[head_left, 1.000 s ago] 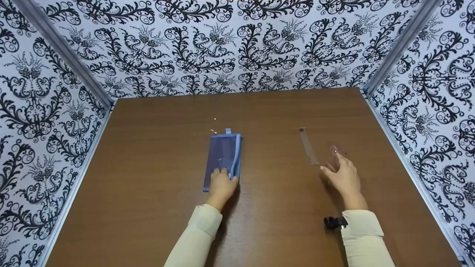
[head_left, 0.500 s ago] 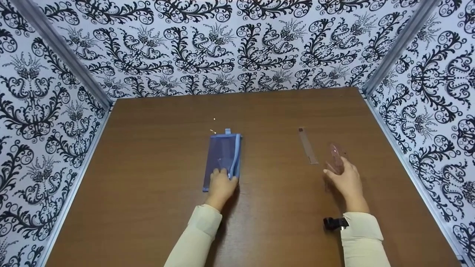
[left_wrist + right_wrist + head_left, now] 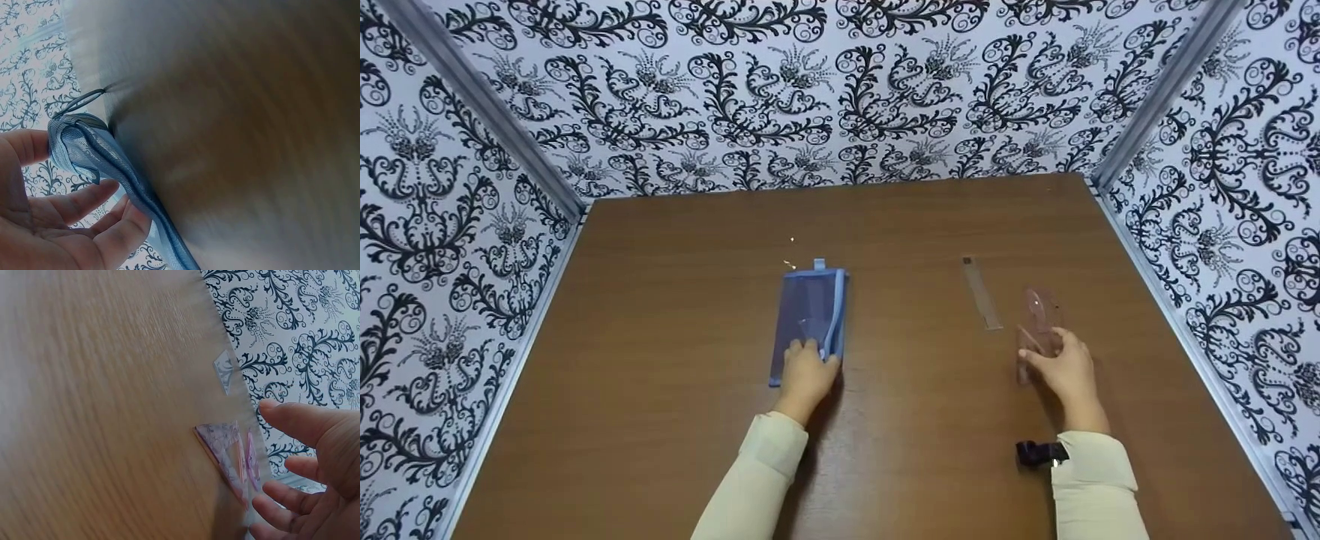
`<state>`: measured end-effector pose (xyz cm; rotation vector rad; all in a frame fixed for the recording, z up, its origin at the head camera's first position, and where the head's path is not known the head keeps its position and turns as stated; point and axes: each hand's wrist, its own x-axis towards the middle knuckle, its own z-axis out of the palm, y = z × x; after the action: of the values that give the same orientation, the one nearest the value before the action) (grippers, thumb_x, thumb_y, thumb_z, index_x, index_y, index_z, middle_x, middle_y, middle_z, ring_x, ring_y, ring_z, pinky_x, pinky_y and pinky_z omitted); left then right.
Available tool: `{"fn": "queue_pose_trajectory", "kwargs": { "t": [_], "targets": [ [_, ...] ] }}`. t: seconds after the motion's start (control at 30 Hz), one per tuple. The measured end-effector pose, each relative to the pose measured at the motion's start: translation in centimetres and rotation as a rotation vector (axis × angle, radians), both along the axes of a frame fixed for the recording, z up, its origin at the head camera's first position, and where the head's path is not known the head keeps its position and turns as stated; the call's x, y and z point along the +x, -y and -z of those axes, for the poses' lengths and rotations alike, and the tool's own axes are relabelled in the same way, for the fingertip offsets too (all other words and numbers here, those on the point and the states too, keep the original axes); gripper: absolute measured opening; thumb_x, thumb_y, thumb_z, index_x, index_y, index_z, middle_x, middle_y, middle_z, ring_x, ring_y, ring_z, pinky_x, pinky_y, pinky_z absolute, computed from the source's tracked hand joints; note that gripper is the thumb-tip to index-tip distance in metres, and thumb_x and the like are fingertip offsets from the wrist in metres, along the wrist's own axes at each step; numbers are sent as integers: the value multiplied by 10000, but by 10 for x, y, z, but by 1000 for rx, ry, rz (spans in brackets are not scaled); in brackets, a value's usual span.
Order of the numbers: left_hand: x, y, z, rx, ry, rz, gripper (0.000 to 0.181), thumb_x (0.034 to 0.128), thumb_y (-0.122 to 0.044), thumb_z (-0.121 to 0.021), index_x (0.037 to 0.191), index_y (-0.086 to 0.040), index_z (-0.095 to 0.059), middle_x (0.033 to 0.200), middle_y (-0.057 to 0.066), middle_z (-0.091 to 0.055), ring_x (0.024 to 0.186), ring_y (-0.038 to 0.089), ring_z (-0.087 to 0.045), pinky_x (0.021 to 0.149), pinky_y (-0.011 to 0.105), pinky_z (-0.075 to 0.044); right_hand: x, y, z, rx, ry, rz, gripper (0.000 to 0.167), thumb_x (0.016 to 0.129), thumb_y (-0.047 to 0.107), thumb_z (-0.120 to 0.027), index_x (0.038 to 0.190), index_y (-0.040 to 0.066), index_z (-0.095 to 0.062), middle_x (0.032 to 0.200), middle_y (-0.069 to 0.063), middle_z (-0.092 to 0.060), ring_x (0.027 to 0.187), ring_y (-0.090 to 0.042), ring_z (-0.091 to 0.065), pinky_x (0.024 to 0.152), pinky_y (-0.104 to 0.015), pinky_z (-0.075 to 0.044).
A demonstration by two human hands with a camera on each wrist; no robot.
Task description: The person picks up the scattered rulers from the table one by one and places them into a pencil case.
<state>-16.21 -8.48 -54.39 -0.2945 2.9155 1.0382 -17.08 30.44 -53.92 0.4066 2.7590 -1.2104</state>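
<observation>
1. Right hand (image 3: pixel 1065 379) has drawn back slightly toward the person since the earlier frames, while the left hand (image 3: pixel 804 382) and blue pouch (image 3: pixel 807 304) stay put.
2. More of the pink set square (image 3: pixel 218 436) now shows on the desk (image 3: pixel 675 322), beside a second pink piece (image 3: pixel 1038 303); both seem free to lie there.
3. Right fingers are parted, apparently holding nothing; the clear ruler (image 3: pixel 982 296) lies nearby.
4. Left fingers grasp the pouch's near end, probably steadying it.
</observation>
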Motion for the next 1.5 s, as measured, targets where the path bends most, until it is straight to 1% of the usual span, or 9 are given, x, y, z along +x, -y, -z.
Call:
{"fn": "queue_pose_trajectory", "kwargs": {
  "t": [0.17,0.4,0.53,0.67,0.77,1.0,1.17,1.37,1.5],
  "targets": [
    [0,0,-1,3,3,4,492,875,-262,-639,1220,83,-578,1204,267,-521,1115,401,-490,937,501,-438,-1,-2,1,-30,25,-4,839,883,298,-693,1471,-80,-229,1426,-374,-307,1282,-511,-367,1028,-592,-339],
    [0,1,0,-16,-8,5,464,870,-254,-643,1190,78,-594,1184,267,-532,1096,407,-500,932,495,-440,-2,-2,3,-35,44,-18,849,872,284,-709,1458,-104,-234,1409,-377,-338,1284,-509,-373,1035,-579,-334],
    [0,1,-1,-9,2,5,453,871,-259,-639,1181,70,-597,1158,251,-534,1082,395,-500,912,495,-448,-2,0,4,-29,54,-30,864,860,281,-724,1454,-114,-235,1414,-376,-327,1299,-518,-338,1047,-588,-313],
    [1,1,-2,-12,14,8,487,870,-264,-625,1220,73,-579,1191,251,-521,1128,397,-487,942,488,-440,-2,1,5,-14,67,-40,883,841,279,-744,1458,-102,-241,1414,-364,-308,1293,-520,-314,1046,-604,-295],
    [1,1,-3,-20,13,10,503,864,-262,-618,1233,77,-571,1201,253,-518,1146,402,-482,964,480,-430,-3,1,6,17,68,-39,879,826,268,-759,1457,-88,-261,1395,-353,-314,1271,-522,-308,1033,-618,-290],
    [1,0,-3,-18,5,11,485,858,-262,-624,1201,78,-584,1156,245,-526,1098,396,-492,936,484,-438,-2,2,9,58,62,-10,808,806,198,-770,1421,-87,-330,1369,-356,-349,1266,-544,-289,1033,-625,-275],
    [1,0,-3,-14,6,7,465,861,-260,-628,1183,73,-592,1120,229,-531,1064,381,-500,918,476,-445,-3,3,10,76,61,-6,731,794,188,-776,1358,-92,-405,1320,-368,-372,1240,-553,-302,1021,-628,-275],
    [1,0,-4,3,16,8,469,865,-256,-624,1197,72,-585,1136,233,-527,1078,383,-497,921,484,-441,-4,0,8,99,64,-27,691,788,216,-783,1301,-109,-453,1275,-387,-402,1208,-565,-324,1009,-632,-272],
    [1,0,-5,-4,15,7,464,861,-256,-624,1189,71,-589,1137,235,-529,1078,384,-499,922,482,-442,-4,-1,7,111,61,-47,691,786,239,-787,1281,-119,-465,1242,-390,-426,1189,-570,-341,1004,-632,-275]
  ]
}}
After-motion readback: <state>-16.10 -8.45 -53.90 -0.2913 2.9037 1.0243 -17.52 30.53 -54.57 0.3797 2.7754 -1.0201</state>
